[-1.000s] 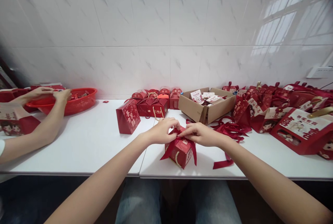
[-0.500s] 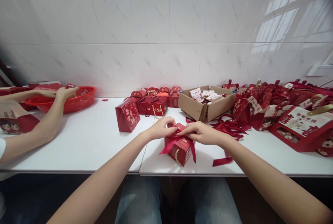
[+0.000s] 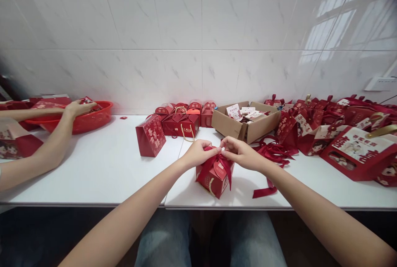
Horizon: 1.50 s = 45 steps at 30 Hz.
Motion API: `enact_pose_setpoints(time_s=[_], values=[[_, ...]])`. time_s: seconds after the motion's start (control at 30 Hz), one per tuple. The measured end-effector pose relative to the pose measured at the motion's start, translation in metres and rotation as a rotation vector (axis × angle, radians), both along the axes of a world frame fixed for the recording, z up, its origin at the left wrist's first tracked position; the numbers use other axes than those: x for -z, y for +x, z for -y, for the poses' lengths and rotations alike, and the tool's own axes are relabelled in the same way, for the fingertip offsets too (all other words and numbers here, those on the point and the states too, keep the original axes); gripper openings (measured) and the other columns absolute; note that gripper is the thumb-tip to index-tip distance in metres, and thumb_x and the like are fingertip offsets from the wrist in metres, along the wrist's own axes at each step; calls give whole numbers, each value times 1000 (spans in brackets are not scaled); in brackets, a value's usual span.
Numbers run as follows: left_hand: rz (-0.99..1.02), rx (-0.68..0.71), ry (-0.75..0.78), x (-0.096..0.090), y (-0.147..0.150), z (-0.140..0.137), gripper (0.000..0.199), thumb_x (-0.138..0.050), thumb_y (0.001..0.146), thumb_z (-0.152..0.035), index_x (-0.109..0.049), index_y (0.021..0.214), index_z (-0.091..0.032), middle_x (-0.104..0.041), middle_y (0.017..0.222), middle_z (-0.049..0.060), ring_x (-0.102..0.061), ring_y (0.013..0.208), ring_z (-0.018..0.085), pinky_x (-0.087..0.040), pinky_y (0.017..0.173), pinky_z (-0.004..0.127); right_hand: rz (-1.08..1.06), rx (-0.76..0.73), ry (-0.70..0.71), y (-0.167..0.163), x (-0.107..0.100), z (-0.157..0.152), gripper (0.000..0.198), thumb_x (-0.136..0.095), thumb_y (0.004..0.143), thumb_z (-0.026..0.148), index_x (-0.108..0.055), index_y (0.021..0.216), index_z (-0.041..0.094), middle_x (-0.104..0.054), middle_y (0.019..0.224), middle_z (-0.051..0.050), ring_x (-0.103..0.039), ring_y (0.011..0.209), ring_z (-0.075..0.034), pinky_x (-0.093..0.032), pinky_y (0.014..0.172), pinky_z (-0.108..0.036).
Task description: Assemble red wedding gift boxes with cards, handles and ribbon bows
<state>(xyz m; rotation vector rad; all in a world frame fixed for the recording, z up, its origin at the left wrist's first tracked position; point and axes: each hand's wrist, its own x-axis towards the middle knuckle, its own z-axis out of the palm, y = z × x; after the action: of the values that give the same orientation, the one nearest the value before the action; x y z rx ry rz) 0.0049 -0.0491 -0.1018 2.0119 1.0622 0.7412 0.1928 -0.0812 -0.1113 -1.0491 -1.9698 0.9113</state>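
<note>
Close to the table's front edge stands a small red gift box (image 3: 213,183) with gold cord handles and printed characters. A dark red ribbon (image 3: 207,165) runs over its top, its tails hanging down the front. My left hand (image 3: 201,153) pinches the ribbon at the top of the box from the left. From the right, my right hand (image 3: 236,151) pinches it too, the fingertips of both hands meeting above the lid. The ribbon between the fingers is partly hidden.
A cardboard box (image 3: 228,128) of printed tags stands behind, beside loose ribbons (image 3: 273,151). Red gift boxes (image 3: 181,126) line the back; several bags (image 3: 359,151) crowd the right. A single red box (image 3: 150,137) stands left. Another person's hand (image 3: 77,108) is over a red basin (image 3: 93,123).
My hands have come together above the box, and the ribbon is drawn up, its left tail hanging closer to the box. The other person's hand at the basin shifted slightly.
</note>
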Motion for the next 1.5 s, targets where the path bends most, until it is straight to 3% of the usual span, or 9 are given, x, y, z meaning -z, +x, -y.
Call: enact_pose_setpoints(time_s=[0.13,0.33,0.53,0.67,0.77,0.93,1.1,1.5], values=[[56,27,-130,2,1,3,45,-60,69,-54,-36,55,-18,-39,49,-6,-38,44,8,-27,42,21,-24,15,-9,2,3,0,29,-53,84,48,-48,92,20,-49,64,4,-47,58,-10,-39,51,-21],[112,54,-128,8,-4,2,46,-69,62,-51,-41,53,-17,-42,52,-6,-40,47,7,-29,45,21,-125,35,-37,7,8,5,27,-56,82,45,-49,90,20,-50,71,2,-47,60,-10,-40,54,-23],[116,134,-99,9,-5,3,37,-68,65,-48,-53,59,-14,-51,58,-2,-46,54,10,-34,52,22,-170,79,-18,7,11,12,24,-58,81,41,-50,87,20,-52,79,0,-52,68,-12,-44,60,-26],[131,167,-142,6,-5,2,42,-65,67,-53,-54,57,-14,-48,53,-3,-41,50,9,-32,50,22,-171,138,26,4,11,13,20,-55,83,39,-50,85,20,-52,79,0,-52,69,-12,-44,63,-26],[145,123,-150,7,-3,2,47,-63,68,-55,-50,52,-14,-45,50,-4,-38,48,7,-28,48,22,-146,159,60,4,12,12,19,-54,84,38,-50,86,20,-53,80,0,-51,69,-12,-44,63,-26],[213,99,-245,10,0,7,42,-69,64,-53,-59,61,-12,-56,58,0,-46,51,9,-32,48,21,-146,151,55,6,14,13,20,-54,83,38,-50,87,20,-52,80,-1,-50,68,-13,-43,61,-25],[279,103,-327,10,1,10,41,-73,60,-50,-54,56,-13,-53,54,-2,-44,48,7,-31,47,21,-164,173,89,8,21,12,19,-56,83,38,-49,86,20,-52,81,-1,-50,70,-13,-43,62,-26],[369,150,-272,14,2,9,48,-75,60,-45,-39,51,-15,-38,56,-7,-37,49,4,-29,49,20,-226,239,108,8,19,19,19,-57,82,33,-43,78,21,-43,75,2,-42,66,-11,-38,60,-24]])
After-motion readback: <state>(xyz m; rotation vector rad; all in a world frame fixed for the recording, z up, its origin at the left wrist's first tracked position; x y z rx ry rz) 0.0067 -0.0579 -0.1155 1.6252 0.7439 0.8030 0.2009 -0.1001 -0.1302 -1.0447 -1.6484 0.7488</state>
